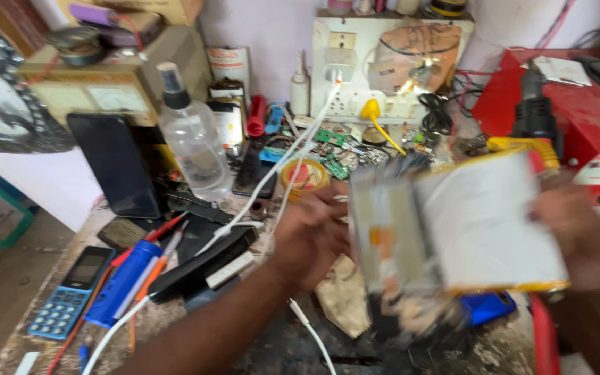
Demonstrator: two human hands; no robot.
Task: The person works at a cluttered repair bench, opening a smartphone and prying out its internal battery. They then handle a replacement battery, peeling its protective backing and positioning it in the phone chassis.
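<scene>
Both my hands hold up a flat, white-and-silver rectangular slab (480, 222) with a yellow edge, blurred by motion, over a cluttered workbench. My left hand (310, 236) grips its left edge, where small parts and orange bits show. My right hand (578, 232) grips its right edge. A blue object (489, 305) lies on the bench just under the slab.
A clear spray bottle (192, 139) and a dark phone (116, 165) stand at the left. White cables (282, 173) run from a wall socket board (355, 76). A keypad phone (71, 292), pens, a blue tool (123, 281), a tape roll (305, 177), circuit boards and a red box (578, 104) crowd the bench.
</scene>
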